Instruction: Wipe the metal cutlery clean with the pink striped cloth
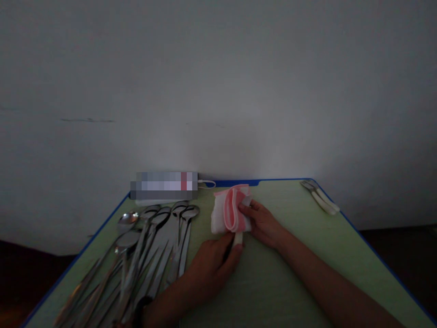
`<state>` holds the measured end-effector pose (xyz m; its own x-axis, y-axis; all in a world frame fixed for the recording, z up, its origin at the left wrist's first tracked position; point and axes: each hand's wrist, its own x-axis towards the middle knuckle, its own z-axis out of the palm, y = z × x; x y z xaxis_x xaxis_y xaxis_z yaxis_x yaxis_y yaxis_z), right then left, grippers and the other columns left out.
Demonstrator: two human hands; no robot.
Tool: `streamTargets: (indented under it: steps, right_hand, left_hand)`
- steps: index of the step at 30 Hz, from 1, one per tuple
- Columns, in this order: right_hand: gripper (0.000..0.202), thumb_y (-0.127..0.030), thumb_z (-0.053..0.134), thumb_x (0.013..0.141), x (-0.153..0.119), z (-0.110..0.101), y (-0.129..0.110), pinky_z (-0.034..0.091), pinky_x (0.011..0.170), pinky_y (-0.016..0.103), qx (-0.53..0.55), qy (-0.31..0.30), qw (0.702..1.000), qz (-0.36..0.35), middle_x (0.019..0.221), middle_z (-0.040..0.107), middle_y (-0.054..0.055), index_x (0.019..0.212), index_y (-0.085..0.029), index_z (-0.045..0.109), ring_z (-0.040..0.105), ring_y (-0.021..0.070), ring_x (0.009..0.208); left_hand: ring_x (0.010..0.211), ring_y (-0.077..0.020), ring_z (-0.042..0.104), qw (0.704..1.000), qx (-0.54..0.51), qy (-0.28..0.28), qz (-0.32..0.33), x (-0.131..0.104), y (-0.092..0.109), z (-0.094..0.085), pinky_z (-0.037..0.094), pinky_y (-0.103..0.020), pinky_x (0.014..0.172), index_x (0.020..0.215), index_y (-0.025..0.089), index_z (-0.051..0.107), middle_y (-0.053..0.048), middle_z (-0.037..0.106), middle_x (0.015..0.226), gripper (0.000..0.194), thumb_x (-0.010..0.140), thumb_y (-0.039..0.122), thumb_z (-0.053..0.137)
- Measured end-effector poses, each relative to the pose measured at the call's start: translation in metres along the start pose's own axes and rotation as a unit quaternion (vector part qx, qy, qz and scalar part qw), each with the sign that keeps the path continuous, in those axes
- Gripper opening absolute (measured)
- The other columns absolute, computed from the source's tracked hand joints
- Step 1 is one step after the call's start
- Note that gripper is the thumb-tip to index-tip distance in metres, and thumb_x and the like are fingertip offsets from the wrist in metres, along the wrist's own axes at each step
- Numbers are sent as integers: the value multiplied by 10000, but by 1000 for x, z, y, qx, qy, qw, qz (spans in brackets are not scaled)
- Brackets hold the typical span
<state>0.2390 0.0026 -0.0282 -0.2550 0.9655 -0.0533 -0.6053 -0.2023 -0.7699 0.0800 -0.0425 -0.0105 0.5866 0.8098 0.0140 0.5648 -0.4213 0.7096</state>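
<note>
A pink and white cloth [221, 212] is folded over the upper end of a utensil with a pale handle [238, 238]. My left hand [213, 264] is closed around that handle, just below the cloth. The cloth is gripped from its right side by my right hand [264, 223], thumb in front. Because the cloth covers the utensil's head, its kind cannot be made out. To the left of my left hand lies a spread of metal spoons [162, 216] and other long-handled cutlery, partly hidden by my forearm.
Cream-handled cutlery [321, 198] lies at the table's far right corner. A white box-like object [164, 189], blurred out, stands at the back left with a white cable [208, 183]. The green table [283, 282] has a blue edge and meets a grey wall.
</note>
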Motion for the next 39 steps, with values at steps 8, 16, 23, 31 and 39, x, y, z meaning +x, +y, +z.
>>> streamTargets:
  steps: [8, 16, 23, 31, 39]
  right_hand:
    - [227, -188, 648, 711, 0, 2, -1, 469, 705, 270, 8, 5, 1000, 8, 851, 681, 30, 934, -162, 614, 617, 128, 701]
    - [237, -200, 657, 703, 0, 2, -2, 471, 712, 275, 4, 8, 1000, 7, 837, 685, 30, 932, -152, 619, 625, 132, 701]
    - [231, -192, 642, 715, 0, 2, -2, 483, 701, 281, 1, -1, 1000, 0, 864, 683, 33, 942, -159, 613, 627, 142, 717]
    - [218, -190, 629, 726, -1, 1, -1, 482, 698, 273, 2, 3, 1000, 2, 836, 684, 27, 941, -155, 615, 621, 133, 701]
    - [248, -210, 662, 698, 1, -1, 1, 461, 735, 311, 1, 5, 1000, 7, 860, 681, 32, 939, -167, 617, 620, 152, 722]
  left_hand:
    - [631, -158, 531, 1000, 4, -2, 7, 0, -1, 0, 366, -253, 575, 816, 171, 497, -43, 605, 740, 280, 902, 360, 309]
    - [662, -166, 536, 1000, 9, -3, 1, 0, -1, 0, 375, -249, 578, 829, 170, 499, -51, 607, 758, 286, 900, 369, 307]
    - [649, -164, 540, 1000, 4, -1, 8, 0, 0, -1, 379, -262, 599, 825, 171, 510, -44, 609, 741, 283, 900, 359, 313]
    - [663, -166, 541, 1000, 7, -5, 11, 1, -1, 0, 383, -260, 593, 825, 166, 501, -53, 608, 763, 281, 903, 356, 310]
    - [655, -163, 542, 1000, 9, -5, 8, 1, -2, 1, 382, -266, 607, 846, 167, 505, -41, 611, 753, 278, 903, 357, 310]
